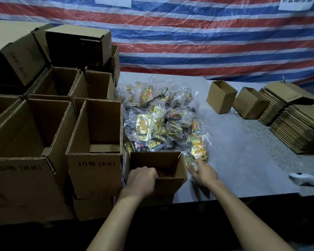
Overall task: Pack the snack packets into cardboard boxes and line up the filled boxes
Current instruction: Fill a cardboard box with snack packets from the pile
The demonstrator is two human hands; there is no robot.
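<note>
Most snack packets (158, 115) lie unpacked beyond the right hand (205, 173), which pinches one yellow packet (191, 163) beside the small cardboard box (170, 184), its near wall gripped by the left hand (141, 180).

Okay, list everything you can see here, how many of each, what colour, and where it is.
box: 1, brown, near edge, in front of the person.
packets: a heap, clear with yellow, mid table.
open boxes: several, brown, stacked on the left.
small boxes: 2, brown, far right.
flat cardboard: 2 stacks, brown, right edge.
device: 1, white, near right.
table: 1, grey.
tarp: 1, red, white and blue stripes, behind the table.
signs: 2, white, atop the tarp.
left hand: fingers curled over the box's near rim.
right hand: on a packet right of the box; grip unclear.
</note>
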